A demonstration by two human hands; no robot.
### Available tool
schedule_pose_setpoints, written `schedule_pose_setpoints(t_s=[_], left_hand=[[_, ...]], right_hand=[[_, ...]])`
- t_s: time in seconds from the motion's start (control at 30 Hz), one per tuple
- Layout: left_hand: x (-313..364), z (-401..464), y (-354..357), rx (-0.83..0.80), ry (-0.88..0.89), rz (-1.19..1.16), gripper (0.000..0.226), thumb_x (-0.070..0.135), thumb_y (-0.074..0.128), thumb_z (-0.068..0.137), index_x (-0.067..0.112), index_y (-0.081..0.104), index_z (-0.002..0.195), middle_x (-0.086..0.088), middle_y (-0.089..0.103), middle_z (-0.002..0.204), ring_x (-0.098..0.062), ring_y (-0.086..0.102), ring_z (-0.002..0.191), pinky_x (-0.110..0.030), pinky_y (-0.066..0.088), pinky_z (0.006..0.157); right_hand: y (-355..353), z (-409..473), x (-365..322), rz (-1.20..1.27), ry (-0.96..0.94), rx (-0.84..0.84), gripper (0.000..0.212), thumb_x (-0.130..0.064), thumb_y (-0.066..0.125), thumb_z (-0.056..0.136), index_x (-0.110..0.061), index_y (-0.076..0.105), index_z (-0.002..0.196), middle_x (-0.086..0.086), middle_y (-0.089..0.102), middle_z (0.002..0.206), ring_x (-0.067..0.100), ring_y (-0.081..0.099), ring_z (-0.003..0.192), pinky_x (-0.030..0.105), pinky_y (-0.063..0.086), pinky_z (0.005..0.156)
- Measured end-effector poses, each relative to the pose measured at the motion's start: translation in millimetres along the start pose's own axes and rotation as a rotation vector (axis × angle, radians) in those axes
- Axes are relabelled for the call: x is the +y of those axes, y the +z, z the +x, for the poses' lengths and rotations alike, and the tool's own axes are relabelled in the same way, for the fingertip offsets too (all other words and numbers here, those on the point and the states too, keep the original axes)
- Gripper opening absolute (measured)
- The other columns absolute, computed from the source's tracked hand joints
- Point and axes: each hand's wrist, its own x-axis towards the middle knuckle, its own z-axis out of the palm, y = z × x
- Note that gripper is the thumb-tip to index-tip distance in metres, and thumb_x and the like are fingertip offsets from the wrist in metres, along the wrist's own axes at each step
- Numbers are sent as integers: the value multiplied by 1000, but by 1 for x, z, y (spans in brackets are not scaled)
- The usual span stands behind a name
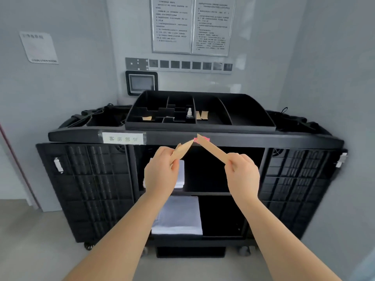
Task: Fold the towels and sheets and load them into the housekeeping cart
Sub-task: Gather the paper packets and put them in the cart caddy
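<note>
A person stands before an open black housekeeping cart. Both hands are raised in front of its top rail. The left hand pinches a tan paper sachet, and the right hand pinches a second tan sachet; the sachets' tips nearly meet. Folded white towels lie on the cart's lower shelf, left side, with another white stack on the shelf above. A black organiser tray on top holds more sachets and a small bottle.
</note>
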Motion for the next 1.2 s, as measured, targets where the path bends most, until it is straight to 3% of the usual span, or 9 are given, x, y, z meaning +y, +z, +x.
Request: schedule_pose_setpoints(t_s=[0.13, 0.3, 0.43, 0.5, 0.73, 0.83, 1.03, 1.2], left_hand=[[-1, 42, 50, -4, 3, -26, 16, 21, 56, 96, 14, 60, 82, 10, 56, 89, -16, 56, 64, -42, 50, 57], [-16, 95, 113, -9, 44, -33, 8, 19, 59, 93, 14, 62, 87, 10, 57, 90, -14, 56, 65, -30, 47, 54], [-36, 147, 158, 22, 81, -21, 8, 19, 61, 92, 12, 63, 90, 11, 54, 89, -10, 52, 62, -18, 37, 52], [-47, 179, 176, 50, 96, -3, 9, 19, 64, 91, 10, 64, 92, 12, 52, 89, -8, 49, 61, -16, 35, 51], [-69, 289, 223, 146, 138, 25, 22, 23, 69, 87, 9, 66, 104, 0, 64, 99, -1, 48, 73, -7, 28, 59], [-76, 317, 241, 142, 146, 41, 24, 27, 67, 89, 9, 66, 106, 0, 63, 101, -3, 50, 75, -5, 28, 60], [-95, 344, 268, 147, 107, 80, 21, 24, 66, 89, 10, 65, 105, 3, 61, 101, -3, 50, 74, -7, 29, 59], [-105, 356, 284, 141, 80, 112, 18, 25, 65, 90, 12, 65, 103, 6, 60, 99, -2, 48, 68, -8, 29, 57]], right_hand=[[27, 49, 28, 21, 6, -3, 19, -11, 52, 93, -15, 69, 100, -6, 52, 77, 10, 44, 62, 17, 24, 50], [66, 110, 60, 43, 5, 12, 17, -8, 54, 92, -14, 69, 97, -5, 53, 77, 11, 44, 64, 15, 25, 52], [102, 168, 79, 110, -12, 22, 14, -4, 54, 90, -11, 67, 91, 0, 61, 85, 20, 54, 72, 28, 46, 58], [121, 199, 84, 125, -32, 33, 13, -3, 55, 89, -11, 65, 86, 0, 61, 83, 21, 55, 73, 33, 50, 61], [178, 303, 103, 234, 33, 17, 13, -14, 61, 90, -26, 64, 90, -12, 61, 71, 8, 57, 59, 12, 39, 53], [197, 329, 113, 313, 53, -18, 18, -15, 64, 89, -32, 61, 89, -14, 62, 75, 7, 60, 66, 9, 42, 55], [232, 373, 125, 272, -111, -165, 19, -11, 64, 89, -28, 70, 96, -16, 65, 91, 2, 61, 84, 5, 45, 69], [255, 403, 125, 117, -401, -329, 20, -15, 62, 91, -21, 72, 107, -7, 68, 101, 6, 62, 92, 22, 52, 85]])
